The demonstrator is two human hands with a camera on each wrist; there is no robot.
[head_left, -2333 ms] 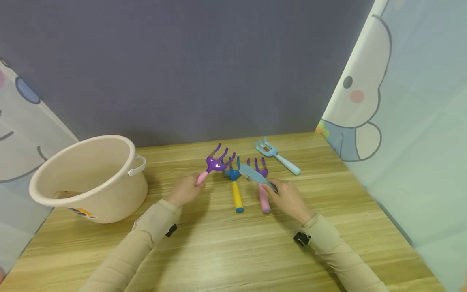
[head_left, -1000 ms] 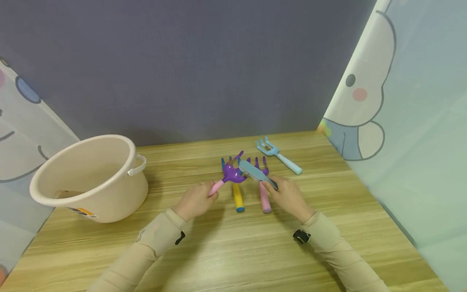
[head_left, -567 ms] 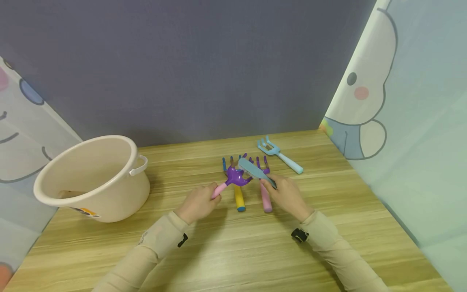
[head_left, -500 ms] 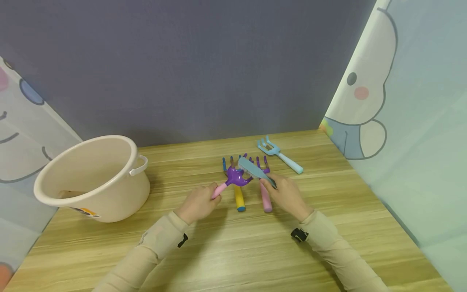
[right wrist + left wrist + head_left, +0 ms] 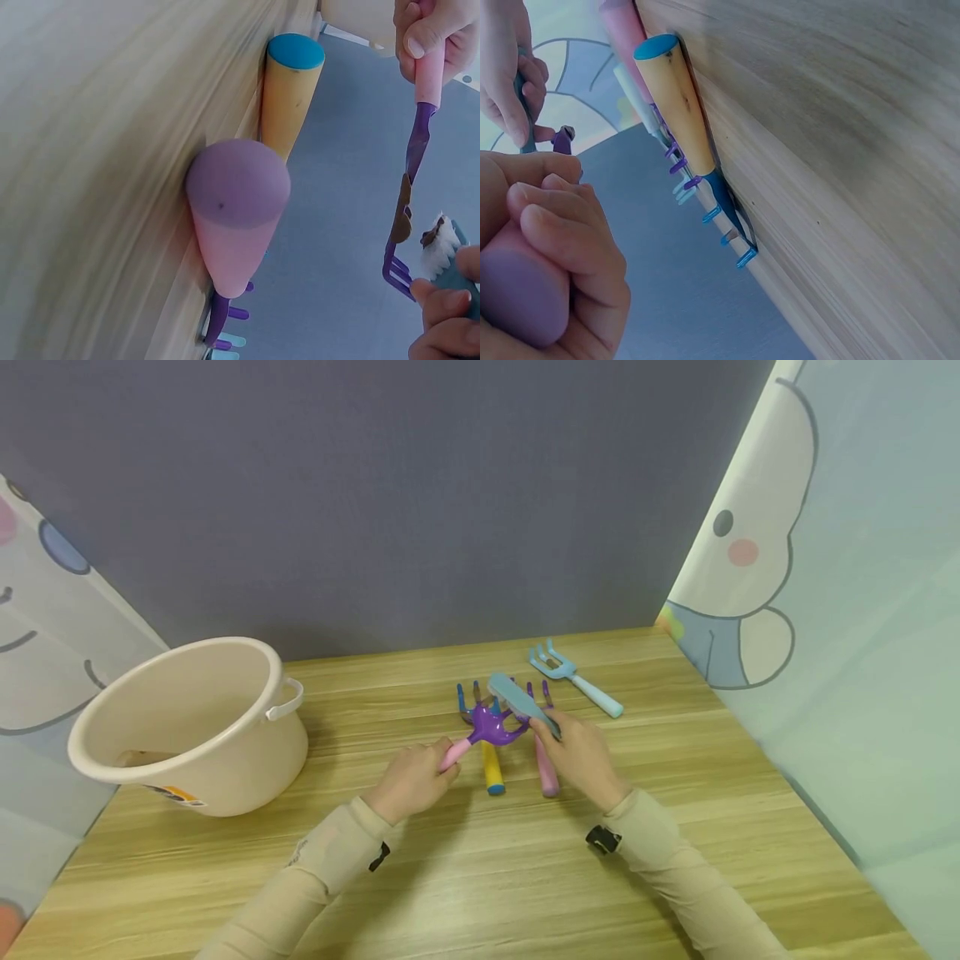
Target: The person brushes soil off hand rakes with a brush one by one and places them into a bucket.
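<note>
My left hand (image 5: 411, 779) grips the pink handle of a purple hand rake (image 5: 491, 725), held above the table with its tines to the right. A brown patch (image 5: 403, 210) shows on this rake in the right wrist view. My right hand (image 5: 581, 756) holds a blue-grey brush (image 5: 513, 695) by its handle, its head over the rake's tines. The brush's white bristles (image 5: 441, 251) carry brown bits and face the rake; whether they touch it I cannot tell. Beneath lie a blue rake with a yellow handle (image 5: 491, 768) and another purple rake with a pink handle (image 5: 547, 768).
A light blue rake (image 5: 596, 695) lies farther back on the right, brown stuff between its tines. At the left stands a cream bucket (image 5: 247, 777) with a brownish object (image 5: 146, 758) inside. A dark grey panel (image 5: 450, 527) rises behind the wooden table (image 5: 480, 893).
My left hand has moved right, bringing the purple rake from the left to beneath the brush and turning it. The brush has lately shifted slightly away from me. The rakes on the table stay put.
</note>
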